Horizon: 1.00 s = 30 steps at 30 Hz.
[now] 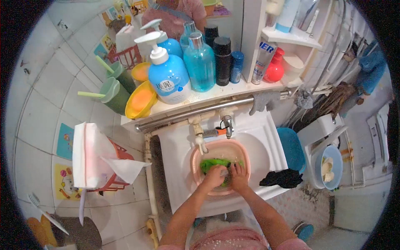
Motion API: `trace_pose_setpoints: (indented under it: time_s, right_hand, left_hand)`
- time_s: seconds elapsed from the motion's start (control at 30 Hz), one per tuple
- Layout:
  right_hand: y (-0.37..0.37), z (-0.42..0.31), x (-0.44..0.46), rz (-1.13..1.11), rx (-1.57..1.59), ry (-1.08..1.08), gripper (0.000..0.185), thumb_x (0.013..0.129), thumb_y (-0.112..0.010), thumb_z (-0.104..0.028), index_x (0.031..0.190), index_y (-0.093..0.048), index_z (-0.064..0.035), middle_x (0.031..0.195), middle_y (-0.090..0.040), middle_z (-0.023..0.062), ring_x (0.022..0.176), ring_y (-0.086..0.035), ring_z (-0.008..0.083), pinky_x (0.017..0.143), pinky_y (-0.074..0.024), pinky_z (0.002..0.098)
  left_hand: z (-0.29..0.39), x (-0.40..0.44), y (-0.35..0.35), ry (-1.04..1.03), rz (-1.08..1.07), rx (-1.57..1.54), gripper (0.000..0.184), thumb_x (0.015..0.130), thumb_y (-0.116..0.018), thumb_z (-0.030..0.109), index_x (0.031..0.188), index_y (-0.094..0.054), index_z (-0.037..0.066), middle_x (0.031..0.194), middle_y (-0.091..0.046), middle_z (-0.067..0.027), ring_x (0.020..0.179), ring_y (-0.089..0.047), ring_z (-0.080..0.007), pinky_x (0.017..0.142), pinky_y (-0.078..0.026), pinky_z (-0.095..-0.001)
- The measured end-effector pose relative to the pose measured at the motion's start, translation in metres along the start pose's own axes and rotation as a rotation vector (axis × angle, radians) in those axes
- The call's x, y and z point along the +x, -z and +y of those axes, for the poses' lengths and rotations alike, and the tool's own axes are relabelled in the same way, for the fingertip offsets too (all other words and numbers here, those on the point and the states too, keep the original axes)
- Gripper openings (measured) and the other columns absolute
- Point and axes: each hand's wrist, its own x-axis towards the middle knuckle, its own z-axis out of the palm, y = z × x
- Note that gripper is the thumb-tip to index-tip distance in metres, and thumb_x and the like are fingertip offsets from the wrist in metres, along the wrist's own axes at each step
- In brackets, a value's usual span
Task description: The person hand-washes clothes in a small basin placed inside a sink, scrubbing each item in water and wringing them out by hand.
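Note:
In the sink stands a pink basin (195, 156) holding water and a green item (212, 163), perhaps cloth or leaves. My left hand (215, 176) is closed at the green item, its fingers bent; exactly what it grips is partly hidden. My right hand (239, 177) lies just beside it, fingers spread, over the right part of the basin and partly touching the green item or the water. Behind the basin are a metal faucet (228, 126) and a white tap (200, 141), with an orange-handled object (214, 133) between them.
Above the sink, a shelf (196, 99) bears a blue pump bottle (168, 78), a teal bottle (200, 64) and a yellow soap dish (141, 101). A black cloth (281, 178) lies on the sink's right edge. Tissues (92, 156) hang at left.

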Motion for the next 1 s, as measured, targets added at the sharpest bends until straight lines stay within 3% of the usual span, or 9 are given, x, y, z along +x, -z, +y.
trace_pose_setpoints:
  time_s: [0.2,0.27,0.37,0.43,0.57,0.7,0.8,0.87,1.0]
  right_hand:
    - [-0.031,0.026,0.016,-0.089,0.983,-0.065,0.043,0.074,-0.063,-0.012,0.115,-0.051,-0.0069,0.118,-0.048,0.0137,0.102,-0.051,0.0229,0.082,-0.0440,0.0359]
    - [0.008,0.010,0.014,-0.159,1.736,-0.522,0.033,0.075,-0.063,-0.009,0.106,-0.056,-0.0029,0.107,-0.055,0.0109,0.090,-0.055,0.0167,0.072,-0.0460,0.0265]
    - [0.041,-0.015,0.013,-0.114,1.462,-0.424,0.040,0.075,-0.065,-0.016,0.110,-0.053,-0.0003,0.106,-0.054,0.0163,0.099,-0.052,0.0258,0.082,-0.0432,0.0325]
    - [0.068,-0.042,0.002,-0.012,1.267,-0.234,0.041,0.077,-0.062,-0.016,0.113,-0.050,-0.0004,0.107,-0.054,0.0173,0.099,-0.052,0.0256,0.083,-0.0426,0.0326]
    - [0.055,-0.072,0.000,0.453,0.887,0.135,0.037,0.083,-0.054,-0.013,0.116,-0.048,0.0005,0.099,-0.057,0.0130,0.081,-0.057,0.0174,0.067,-0.0461,0.0277]
    - [0.054,-0.037,0.022,0.374,0.927,-0.139,0.037,0.083,-0.054,-0.014,0.116,-0.047,0.0006,0.099,-0.057,0.0141,0.078,-0.057,0.0198,0.068,-0.0457,0.0300]
    - [0.091,-0.033,0.024,0.113,1.017,-0.395,0.037,0.084,-0.052,-0.014,0.117,-0.046,0.0008,0.098,-0.057,0.0154,0.077,-0.058,0.0213,0.070,-0.0458,0.0321]
    - [0.070,-0.036,0.010,-0.140,0.925,-0.200,0.037,0.085,-0.051,-0.014,0.117,-0.044,0.0023,0.105,-0.054,0.0186,0.088,-0.056,0.0254,0.080,-0.0431,0.0337]
    - [0.057,-0.072,-0.013,0.154,0.977,0.181,0.043,0.084,-0.049,-0.013,0.123,-0.038,0.0012,0.117,-0.045,0.0238,0.109,-0.045,0.0363,0.092,-0.0361,0.0382]
  left_hand:
    - [0.015,-0.002,0.023,0.349,0.205,-1.022,0.029,0.074,-0.047,-0.001,0.102,-0.053,0.004,0.099,-0.055,-0.0100,0.090,-0.053,-0.0181,0.076,-0.044,-0.0295]
    - [-0.027,-0.004,-0.004,0.332,0.249,-1.184,0.028,0.080,-0.046,0.008,0.108,-0.050,0.006,0.102,-0.053,-0.0074,0.093,-0.052,-0.0190,0.076,-0.045,-0.0288]
    - [-0.032,-0.005,-0.020,0.194,0.412,-0.906,0.025,0.085,-0.045,0.019,0.106,-0.052,0.007,0.099,-0.053,-0.0055,0.094,-0.051,-0.0179,0.076,-0.045,-0.0294]
    - [-0.002,-0.006,-0.015,0.633,0.374,-1.525,0.029,0.086,-0.048,0.027,0.106,-0.052,0.006,0.100,-0.053,-0.0058,0.095,-0.052,-0.0185,0.078,-0.046,-0.0302]
    - [-0.003,-0.004,-0.031,0.684,0.290,-1.729,0.028,0.089,-0.045,0.027,0.106,-0.053,0.006,0.101,-0.054,-0.0067,0.095,-0.053,-0.0189,0.080,-0.045,-0.0306]
    - [0.029,-0.024,-0.020,0.513,0.117,-1.191,0.033,0.092,-0.038,0.031,0.112,-0.050,0.007,0.104,-0.054,-0.0057,0.096,-0.051,-0.0174,0.081,-0.044,-0.0302]
    - [0.008,-0.025,-0.039,0.551,0.184,-1.521,0.038,0.091,-0.044,0.027,0.122,-0.042,0.004,0.115,-0.050,-0.0085,0.105,-0.048,-0.0219,0.091,-0.040,-0.0361]
    - [0.003,-0.023,-0.040,0.361,0.227,-1.025,0.041,0.091,-0.043,0.031,0.124,-0.042,0.006,0.117,-0.049,-0.0089,0.108,-0.046,-0.0217,0.093,-0.039,-0.0380]
    - [-0.002,-0.019,-0.034,0.594,0.278,-1.612,0.039,0.091,-0.039,0.031,0.120,-0.044,0.006,0.117,-0.049,-0.0101,0.106,-0.048,-0.0223,0.092,-0.040,-0.0365]
